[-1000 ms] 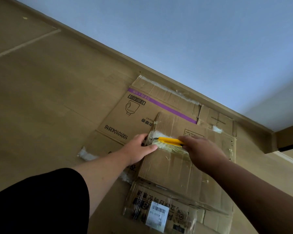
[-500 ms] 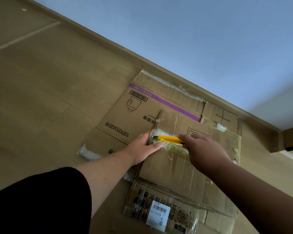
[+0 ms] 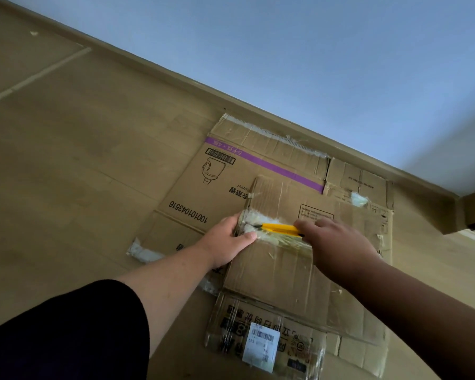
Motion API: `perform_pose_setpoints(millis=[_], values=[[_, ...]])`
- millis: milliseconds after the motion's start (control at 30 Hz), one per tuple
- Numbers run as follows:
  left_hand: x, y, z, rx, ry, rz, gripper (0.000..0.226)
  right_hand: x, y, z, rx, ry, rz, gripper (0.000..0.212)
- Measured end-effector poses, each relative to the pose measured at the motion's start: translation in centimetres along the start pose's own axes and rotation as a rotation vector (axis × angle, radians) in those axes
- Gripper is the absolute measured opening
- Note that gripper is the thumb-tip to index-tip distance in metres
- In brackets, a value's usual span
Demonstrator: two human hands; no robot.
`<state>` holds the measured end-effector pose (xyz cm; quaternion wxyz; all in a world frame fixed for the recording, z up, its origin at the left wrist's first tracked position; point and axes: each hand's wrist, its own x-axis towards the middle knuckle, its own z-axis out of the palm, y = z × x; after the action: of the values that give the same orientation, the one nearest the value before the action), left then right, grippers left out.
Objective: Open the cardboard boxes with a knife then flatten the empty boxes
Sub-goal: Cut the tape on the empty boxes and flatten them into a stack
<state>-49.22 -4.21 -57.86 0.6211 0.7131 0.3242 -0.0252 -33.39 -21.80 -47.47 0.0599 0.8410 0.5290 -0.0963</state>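
At nine o'clock we see the left hand point(image 3: 229, 240) gripping the taped edge of the top cardboard box point(image 3: 283, 272), thumb pressed on top. At centre, the yellow utility knife point(image 3: 279, 229) lies along the tape seam, held by the right hand point(image 3: 337, 242) at three o'clock. A flattened detergent box point(image 3: 217, 187) lies underneath at eleven.

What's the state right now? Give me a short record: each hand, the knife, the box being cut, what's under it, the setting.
left hand: grips the left edge of the top box, thumb on its upper face
right hand: holds the yellow utility knife
knife: lies along the taped seam, tip toward the left hand
top cardboard box: lies on the other boxes, seam tape frayed
underneath: flattened box with purple stripe
setting: wooden floor, beside the wall
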Motion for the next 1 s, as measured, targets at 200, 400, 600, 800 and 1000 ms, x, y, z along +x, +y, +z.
perform_pose_setpoints(millis=[200,400,600,800,1000], values=[[0.2,0.0,0.0,-0.029,-0.005,-0.026,0.055,-0.3,1.2,0.3,-0.028,0.017,0.028,0.05],[-0.2,-0.4,0.0,-0.017,-0.001,-0.063,0.075,-0.5,1.3,0.6,-0.019,0.034,-0.028,0.048],[-0.7,0.0,-0.2,-0.02,-0.014,-0.067,0.069,-0.4,-0.6,0.0,-0.117,0.053,-0.048,0.056],[-0.9,1.1,-0.1,0.051,-0.025,-0.049,0.061,-1.5,1.3,-0.9,-0.176,0.01,-0.031,0.058],[-1.4,1.6,-0.2,0.105,-0.039,-0.072,0.079,-3.6,3.7,-0.8,-0.161,-0.05,0.017,0.057]])
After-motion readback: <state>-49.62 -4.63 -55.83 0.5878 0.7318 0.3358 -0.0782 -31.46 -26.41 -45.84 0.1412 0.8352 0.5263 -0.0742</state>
